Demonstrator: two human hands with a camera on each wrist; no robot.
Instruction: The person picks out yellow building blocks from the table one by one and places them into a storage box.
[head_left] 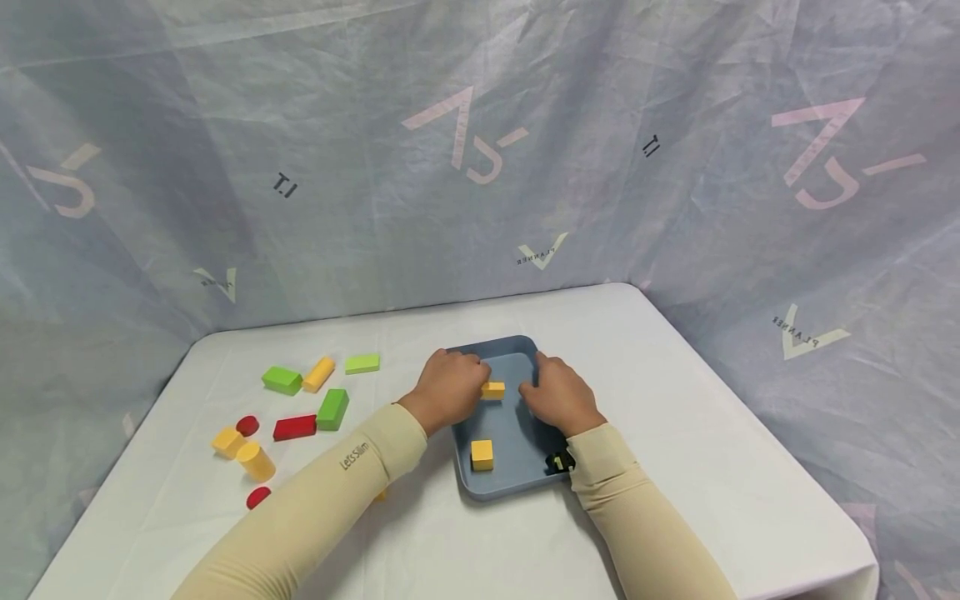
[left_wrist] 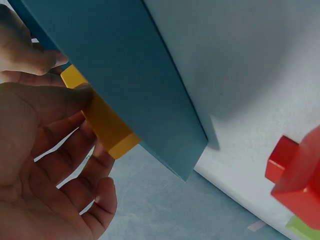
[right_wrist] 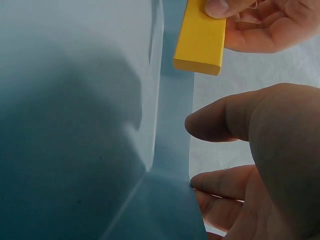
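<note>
My left hand (head_left: 450, 387) is over the left side of a blue-grey tray (head_left: 504, 493), pinching a yellow rectangular block (right_wrist: 200, 40) between thumb and fingers. In the left wrist view, that block (left_wrist: 110, 125) is partly covered by the thumb and by the tray wall (left_wrist: 125, 75). Over the tray's right rim is my right hand (head_left: 561, 396). Its thumb reaches inward and stands apart from the fingers, which touch the outside of the wall in the right wrist view. A yellow cube (head_left: 482, 456) lies in the tray's near left corner.
Left of the tray lie green blocks (head_left: 332, 409), a red block (head_left: 295, 427), a yellow cylinder (head_left: 257, 462), red round pieces (head_left: 247, 426) and several other blocks. Another yellow piece (head_left: 381, 496) is mostly behind the left sleeve. A printed grey curtain (head_left: 337, 208) hangs behind the white table (head_left: 675, 400).
</note>
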